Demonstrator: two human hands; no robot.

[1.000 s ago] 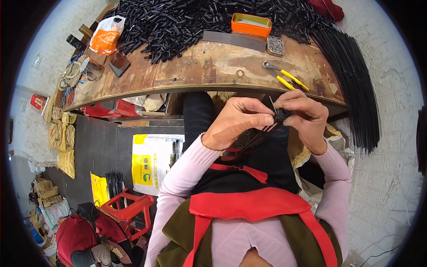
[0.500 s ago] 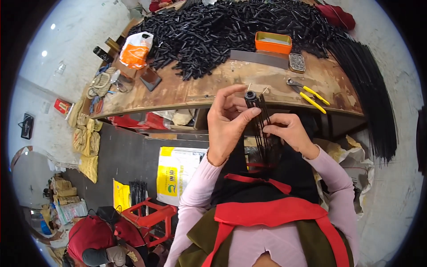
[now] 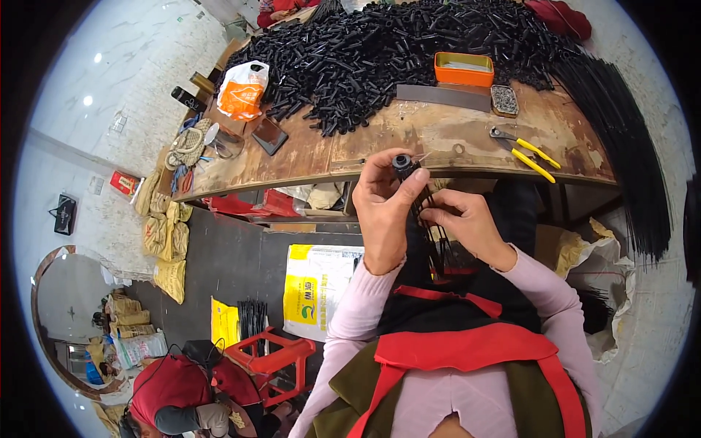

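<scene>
From where I'm standing, the left hand [image 3: 387,208] is curled round a black collar [image 3: 403,165], thumb on its near side and fingers behind, its ringed top facing up. The right hand [image 3: 467,223], at the collar's five o'clock, is bent into a small pinch, thumb and forefinger drawn together on the thin black rods [image 3: 438,248] that hang from the collar toward the lap. A pale sliver sticks out by the collar's top at about two o'clock; what it is I can't make out.

I'd call this piece part-made: collar and several rods sit together, but the fingers hide the joints, so I can't tell how many are fixed or how many are lacking.

Further out on the worktop [image 3: 387,137], pliers [image 3: 534,165] lie unused at two o'clock from the hands, a small tray of metal bits [image 3: 505,114] at one, an orange tin [image 3: 464,77] just past twelve. The loose black pieces [image 3: 350,62] heap up from eleven to twelve, and long black rods [image 3: 642,168] spill over the edge between two and three. Judging by those piles, plenty of stock remains; whether the bundle [image 3: 253,320] by the stool [image 3: 281,358] at eight is finished work, I can't say.
</scene>
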